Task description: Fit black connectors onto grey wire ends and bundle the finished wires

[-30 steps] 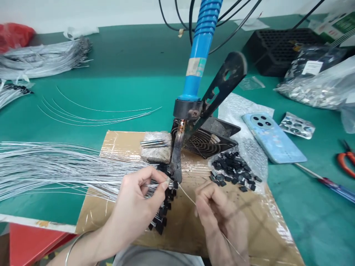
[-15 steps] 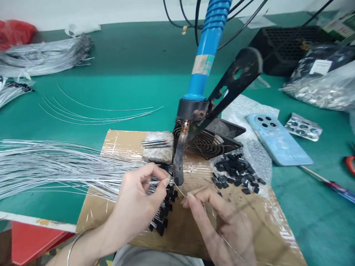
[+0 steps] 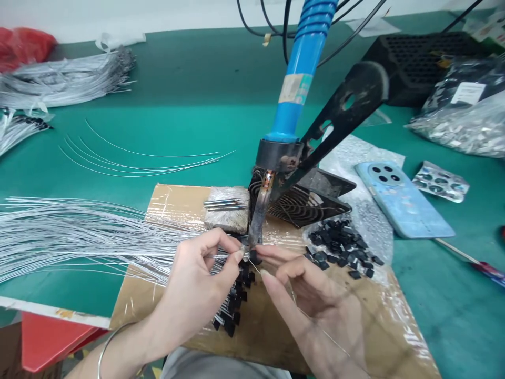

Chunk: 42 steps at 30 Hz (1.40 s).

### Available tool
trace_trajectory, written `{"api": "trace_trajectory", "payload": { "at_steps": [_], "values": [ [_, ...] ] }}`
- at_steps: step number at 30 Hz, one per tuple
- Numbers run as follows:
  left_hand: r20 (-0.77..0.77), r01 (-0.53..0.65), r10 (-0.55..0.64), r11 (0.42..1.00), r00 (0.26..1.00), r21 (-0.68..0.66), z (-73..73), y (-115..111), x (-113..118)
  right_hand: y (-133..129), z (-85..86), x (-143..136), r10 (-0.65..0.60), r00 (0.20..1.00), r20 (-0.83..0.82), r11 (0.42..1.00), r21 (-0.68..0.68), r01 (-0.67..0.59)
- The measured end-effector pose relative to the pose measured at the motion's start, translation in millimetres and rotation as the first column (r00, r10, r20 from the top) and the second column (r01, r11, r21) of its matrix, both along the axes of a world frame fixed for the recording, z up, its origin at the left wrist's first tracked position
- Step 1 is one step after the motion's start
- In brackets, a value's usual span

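My left hand [image 3: 199, 281] pinches the end of a thin white wire between thumb and forefinger, just left of the soldering iron's bent tip [image 3: 258, 216]. A small black cap [image 3: 255, 257] sits at that end, right by the tip. My right hand [image 3: 321, 310] holds a thin solder wire [image 3: 335, 343] that crosses the palm and runs up past the thumb to the joint. Its forefinger reaches to the black cap; whether it touches is hard to see. Beneath my left hand lie several wires [image 3: 94, 237] with black-capped ends [image 3: 229, 318].
The blue-handled soldering iron [image 3: 294, 95] leans in a black bracket [image 3: 347, 105] over cardboard [image 3: 276, 326]. A block [image 3: 226, 218] with metal rods stands beside a black fan [image 3: 303, 208]. Loose black caps [image 3: 339, 242], a blue phone [image 3: 406, 205] and a screwdriver [image 3: 485, 268] are at right.
My right hand has moved up and left, its forefinger now stretched out to the black cap by the iron's tip. My left hand stays nearly still. The view has shifted slightly.
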State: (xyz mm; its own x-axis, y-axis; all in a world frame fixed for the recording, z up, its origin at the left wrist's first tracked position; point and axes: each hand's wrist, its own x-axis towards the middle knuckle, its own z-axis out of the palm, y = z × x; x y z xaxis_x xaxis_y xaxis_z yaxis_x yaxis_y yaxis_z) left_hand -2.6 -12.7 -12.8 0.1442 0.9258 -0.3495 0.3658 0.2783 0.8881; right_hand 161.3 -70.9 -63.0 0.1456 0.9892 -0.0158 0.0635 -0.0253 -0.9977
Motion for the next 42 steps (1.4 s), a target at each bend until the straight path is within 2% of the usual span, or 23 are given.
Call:
{"api": "trace_trajectory", "payload": {
  "at_steps": [7, 13, 19, 24, 31, 42],
  "values": [
    [0.014, -0.019, 0.019, 1.000, 1.000, 0.001, 1.9, 1.0, 2.9, 0.1, 3.1, -0.6, -0.036, 0.997, -0.064, 0.999, -0.028, 0.035],
    [0.003, -0.028, 0.028, 0.999, 1.000, 0.028, 2.3, 2.8, 4.4, 0.6, 4.1, -1.1, -0.037, 0.999, -0.007, 0.999, 0.011, 0.037],
    [0.028, -0.026, 0.025, 0.999, 0.999, 0.031, 2.9, 2.3, 4.3, 3.0, 6.0, -0.5, -0.038, 0.999, -0.031, 0.999, 0.006, 0.038],
    [0.030, -0.025, 0.024, 0.999, 0.999, 0.034, 5.0, 2.6, 3.8, 2.8, 7.8, -0.6, -0.064, 0.995, -0.077, 0.997, -0.036, 0.061],
    [0.001, -0.036, 0.036, 0.999, 0.999, 0.015, 7.3, 1.6, 3.3, 3.6, 20.6, -6.5, -0.105, 0.981, -0.166, 0.988, -0.128, 0.084],
    [-0.028, -0.028, 0.029, 0.999, 0.999, 0.034, 7.1, 4.9, 2.7, 3.8, 19.1, -6.4, -0.105, 0.988, -0.115, 0.990, -0.108, 0.093]
  ]
}}
